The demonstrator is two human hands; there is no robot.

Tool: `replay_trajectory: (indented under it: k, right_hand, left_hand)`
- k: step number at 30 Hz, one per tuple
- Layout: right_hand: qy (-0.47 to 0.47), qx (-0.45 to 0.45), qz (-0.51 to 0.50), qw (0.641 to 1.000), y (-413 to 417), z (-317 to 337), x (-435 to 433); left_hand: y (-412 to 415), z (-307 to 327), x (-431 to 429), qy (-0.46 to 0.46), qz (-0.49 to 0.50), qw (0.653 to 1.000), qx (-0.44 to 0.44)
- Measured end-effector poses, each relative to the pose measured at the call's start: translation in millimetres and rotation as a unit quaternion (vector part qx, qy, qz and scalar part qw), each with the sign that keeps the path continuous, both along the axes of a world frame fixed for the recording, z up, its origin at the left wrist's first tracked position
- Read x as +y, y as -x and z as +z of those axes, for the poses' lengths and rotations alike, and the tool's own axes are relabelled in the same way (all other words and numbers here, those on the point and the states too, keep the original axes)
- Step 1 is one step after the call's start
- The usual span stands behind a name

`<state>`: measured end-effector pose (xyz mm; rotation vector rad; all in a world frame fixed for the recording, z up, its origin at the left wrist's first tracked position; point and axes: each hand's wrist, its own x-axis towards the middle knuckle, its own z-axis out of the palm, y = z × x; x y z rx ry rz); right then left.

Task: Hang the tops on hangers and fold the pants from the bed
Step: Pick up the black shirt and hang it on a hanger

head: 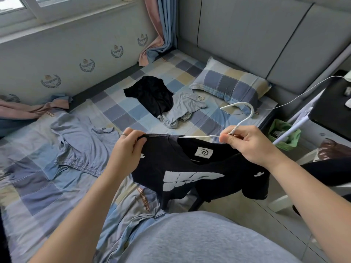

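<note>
T-shirt (190,177): black, with a big white print on the chest, small white marks on the sleeves and a white label inside the back of the neck.
Where it is: held up in front of the person's body, over the near edge of the bed (133,112), touching nothing below.
Left hand (129,149): back towards the camera, a ring on one finger, fingers curled over the shirt's left shoulder and gripping the cloth.
Right hand (247,143): thumb and forefinger pinch the hanger (245,114) at the twisted base of its hook, the other fingers curled in beneath.
Hanger: thin and white; one arm runs left from the pinch into the neck opening, and the rest is hidden by cloth.
Direction: shirt and hanger lie long side to side between the two hands, roughly level; the hook curves up and away towards the pillow (229,86); the shirt's body hangs down.
Blue pants (79,145): spread loosely on the bed at the left, waistband towards the person.
Black top (150,93): crumpled at mid-bed.
Grey garment (182,109): bunched, touching the black top's right edge.
Green bin (284,133): on the floor beside the bed, at the right.
</note>
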<state>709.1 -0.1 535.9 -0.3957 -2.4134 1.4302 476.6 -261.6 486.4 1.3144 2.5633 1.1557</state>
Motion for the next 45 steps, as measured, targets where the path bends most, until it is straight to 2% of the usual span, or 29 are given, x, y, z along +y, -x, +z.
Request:
replay_trajectory:
  k: [6, 13, 15, 19, 22, 24, 25, 27, 30, 32, 38, 41, 43, 45]
  right_hand:
    - [-0.008, 0.026, -0.001, 1.000, 2, -1, -8]
    - [-0.083, 0.025, 0.028, 0.996, 4, 0, -11]
    - [-0.091, 0.024, 0.033, 0.995, 2, -1, -11]
    - [-0.124, 0.044, 0.051, 0.990, -1, -3, -16]
    - [-0.146, 0.047, 0.064, 0.986, -1, -4, -18]
    - [-0.158, 0.042, 0.069, 0.984, -1, -6, -20]
    - [-0.161, 0.042, 0.070, 0.984, -1, -7, -21]
    - [-0.159, 0.044, 0.065, 0.984, -2, -10, -21]
    - [-0.151, 0.045, 0.045, 0.986, -3, -13, -20]
    - [-0.142, 0.050, 0.024, 0.988, -3, -14, -22]
    - [-0.132, 0.065, -0.023, 0.989, 9, -16, -35]
    - [-0.110, 0.053, -0.052, 0.991, 11, -17, -29]
    - [-0.135, -0.001, -0.054, 0.989, 6, -22, -19]
    - [-0.127, -0.113, -0.039, 0.985, -7, -31, -4]
  left_hand:
    - [-6, 15, 4, 0.055, -0.096, 0.992, -0.061]
    - [-13, 23, 7, 0.067, -0.097, 0.969, -0.217]
    - [-7, 29, 3, 0.114, -0.108, 0.947, -0.280]
    - [1, 34, 1, 0.215, -0.147, 0.901, -0.347]
    - [4, 35, -1, 0.230, -0.174, 0.830, -0.477]
    - [7, 35, -1, 0.253, -0.193, 0.800, -0.509]
    - [7, 35, 0, 0.269, -0.196, 0.804, -0.494]
    - [6, 35, 4, 0.265, -0.189, 0.848, -0.419]
    - [-1, 29, 9, 0.185, -0.118, 0.934, -0.281]
    - [-10, 24, 11, 0.135, -0.080, 0.962, -0.225]
    - [-36, 14, 14, 0.080, -0.086, 0.990, -0.080]
    - [-45, 12, 16, 0.022, -0.055, 0.994, -0.088]
    - [-44, 13, 16, -0.026, -0.024, 0.994, -0.107]
    - [-35, 16, 12, -0.052, -0.007, 0.992, -0.112]
